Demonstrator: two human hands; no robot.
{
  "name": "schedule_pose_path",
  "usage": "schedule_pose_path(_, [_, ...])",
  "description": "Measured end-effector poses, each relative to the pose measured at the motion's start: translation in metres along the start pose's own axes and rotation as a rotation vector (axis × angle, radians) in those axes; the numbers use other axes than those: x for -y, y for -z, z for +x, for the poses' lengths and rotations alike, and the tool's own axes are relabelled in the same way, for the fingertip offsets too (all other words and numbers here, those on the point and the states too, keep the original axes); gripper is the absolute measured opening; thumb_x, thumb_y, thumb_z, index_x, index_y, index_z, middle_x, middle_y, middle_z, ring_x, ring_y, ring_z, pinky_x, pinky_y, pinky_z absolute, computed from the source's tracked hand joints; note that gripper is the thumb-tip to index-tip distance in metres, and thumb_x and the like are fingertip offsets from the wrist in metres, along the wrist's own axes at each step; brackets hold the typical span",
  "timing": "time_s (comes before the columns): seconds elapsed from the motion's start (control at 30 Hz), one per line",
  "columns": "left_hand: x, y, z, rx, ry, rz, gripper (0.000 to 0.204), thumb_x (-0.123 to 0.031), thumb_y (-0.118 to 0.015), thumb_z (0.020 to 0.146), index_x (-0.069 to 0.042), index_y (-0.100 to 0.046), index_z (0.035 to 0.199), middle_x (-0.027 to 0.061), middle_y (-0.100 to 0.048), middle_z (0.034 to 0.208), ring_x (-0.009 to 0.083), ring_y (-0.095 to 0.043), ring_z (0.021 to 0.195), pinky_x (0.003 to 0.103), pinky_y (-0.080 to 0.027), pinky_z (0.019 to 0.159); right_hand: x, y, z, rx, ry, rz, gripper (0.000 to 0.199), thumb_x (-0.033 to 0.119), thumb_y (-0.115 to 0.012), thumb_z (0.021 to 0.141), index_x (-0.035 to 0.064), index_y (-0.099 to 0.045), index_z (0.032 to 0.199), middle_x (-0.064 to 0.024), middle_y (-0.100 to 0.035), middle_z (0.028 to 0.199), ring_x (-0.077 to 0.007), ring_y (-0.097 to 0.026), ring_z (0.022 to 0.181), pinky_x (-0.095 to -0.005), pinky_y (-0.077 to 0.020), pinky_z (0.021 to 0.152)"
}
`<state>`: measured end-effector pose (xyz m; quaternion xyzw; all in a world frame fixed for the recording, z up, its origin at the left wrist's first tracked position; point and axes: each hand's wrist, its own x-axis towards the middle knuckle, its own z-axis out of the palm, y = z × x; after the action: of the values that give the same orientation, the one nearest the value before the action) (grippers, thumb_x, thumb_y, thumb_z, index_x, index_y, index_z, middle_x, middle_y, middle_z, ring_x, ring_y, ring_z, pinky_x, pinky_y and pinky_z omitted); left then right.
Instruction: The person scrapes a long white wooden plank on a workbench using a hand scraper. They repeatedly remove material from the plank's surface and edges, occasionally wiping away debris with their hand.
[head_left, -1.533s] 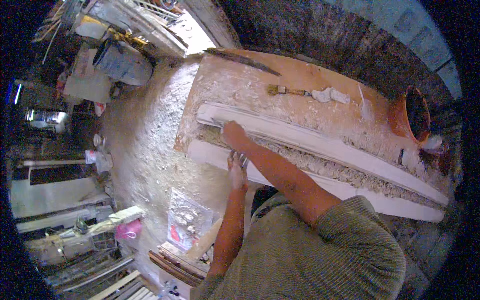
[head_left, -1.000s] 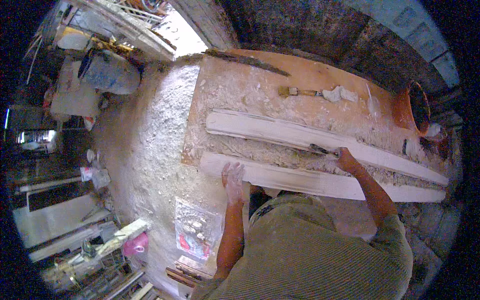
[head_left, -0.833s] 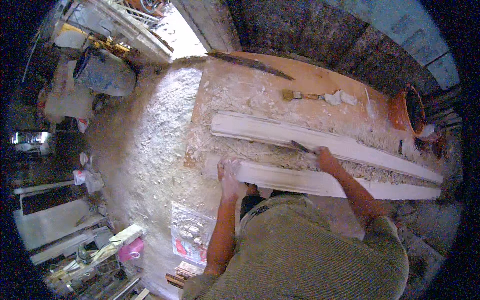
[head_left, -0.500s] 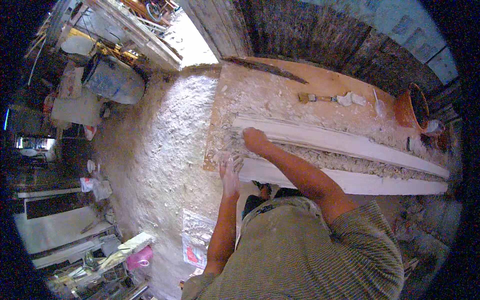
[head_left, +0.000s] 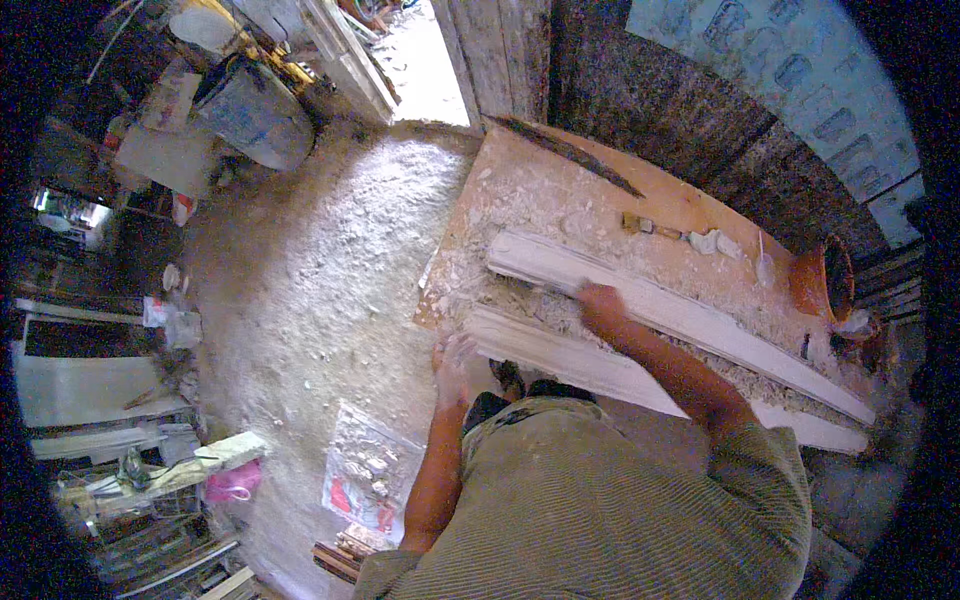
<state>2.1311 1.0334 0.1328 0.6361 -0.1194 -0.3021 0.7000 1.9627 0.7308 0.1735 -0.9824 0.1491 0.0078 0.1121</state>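
Observation:
Two long white plaster-like mouldings lie side by side on a dusty board: the far moulding (head_left: 690, 305) and the near moulding (head_left: 560, 350). Crumbs and debris fill the gap between them. My right hand (head_left: 603, 308) is closed, slightly blurred, at the near edge of the far moulding; whatever it may grip is hidden beneath it. Whitened with powder, my left hand (head_left: 453, 362) is beside the left end of the near moulding, its fingers stretched out and nothing visible in them. I cannot tell whether its fingertips touch the moulding.
Behind the mouldings lie a brush (head_left: 650, 227), a whitish rag-like lump (head_left: 713, 243) and a pale spoon-like tool (head_left: 764, 262). An orange bucket (head_left: 822, 280) stands at the right. Below left, a plastic sheet (head_left: 365, 465) lies on the powdery floor. A blue-grey barrel (head_left: 258, 115) stands far left.
My right hand has moved right along the far moulding, away from its left end. My left hand remains near the near moulding's left end. The whole view has turned and shifted.

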Motion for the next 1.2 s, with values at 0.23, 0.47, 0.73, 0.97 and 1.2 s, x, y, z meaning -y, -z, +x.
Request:
schedule_pose_path(0.23, [-0.007, -0.054, 0.013, 0.119, 0.118, 0.006, 0.048, -0.028, -0.046, 0.100, -0.007, -0.038, 0.143, 0.0117, -0.055, 0.133, 0.0253, -0.048, 0.129, 0.041, -0.041, 0.106, 0.073, -0.064, 0.114, 0.112, 0.028, 0.280, 0.021, 0.016, -0.062, 0.078, -0.0014, -0.066, 0.089, -0.0252, -0.065, 0.090, -0.0374, -0.064, 0.087, -0.0490, -0.0540, 0.076])
schedule_pose_path(0.47, [0.008, -0.078, 0.025, 0.057, 0.183, -0.207, 0.054, -0.023, -0.052, 0.097, -0.004, -0.035, 0.145, 0.0147, -0.048, 0.140, 0.0272, -0.047, 0.130, 0.041, -0.038, 0.108, -0.031, -0.040, -0.064, 0.037, -0.267, 0.637, 0.049, 0.035, -0.066, 0.082, 0.0043, -0.065, 0.121, -0.0215, -0.065, 0.116, -0.0371, -0.063, 0.104, -0.0437, -0.0496, 0.091])
schedule_pose_path(0.73, [0.012, -0.079, 0.019, 0.131, 0.191, -0.211, 0.051, -0.025, -0.044, 0.102, -0.006, -0.034, 0.147, 0.0135, -0.043, 0.146, 0.0272, -0.046, 0.130, 0.041, -0.038, 0.109, 0.030, -0.082, 0.011, -0.193, -0.295, 0.523, 0.042, 0.036, -0.069, 0.079, 0.0073, -0.070, 0.110, -0.0244, -0.065, 0.088, -0.0437, -0.060, 0.086, -0.0509, -0.0478, 0.075])
schedule_pose_path(0.97, [-0.017, -0.081, 0.023, -0.009, 0.152, -0.250, 0.052, -0.019, -0.050, 0.099, -0.005, -0.033, 0.146, 0.0158, -0.043, 0.145, 0.0289, -0.048, 0.130, 0.041, -0.038, 0.110, 0.100, -0.059, 0.117, -0.076, -0.262, 0.669, 0.032, 0.025, -0.063, 0.082, -0.0061, -0.066, 0.089, -0.0288, -0.061, 0.078, -0.0464, -0.061, 0.077, -0.0529, -0.0489, 0.071])
schedule_pose_path(1.2, [-0.008, -0.095, 0.023, -0.029, 0.201, -0.342, 0.041, -0.017, -0.051, 0.098, -0.006, -0.042, 0.137, 0.0141, -0.056, 0.131, 0.0248, -0.056, 0.119, 0.038, -0.045, 0.102, 0.046, -0.026, -0.032, -0.062, -0.277, 0.567, 0.048, 0.035, -0.066, 0.084, -0.0086, -0.062, 0.101, -0.0317, -0.062, 0.090, -0.0465, -0.062, 0.088, -0.0533, -0.0500, 0.076])
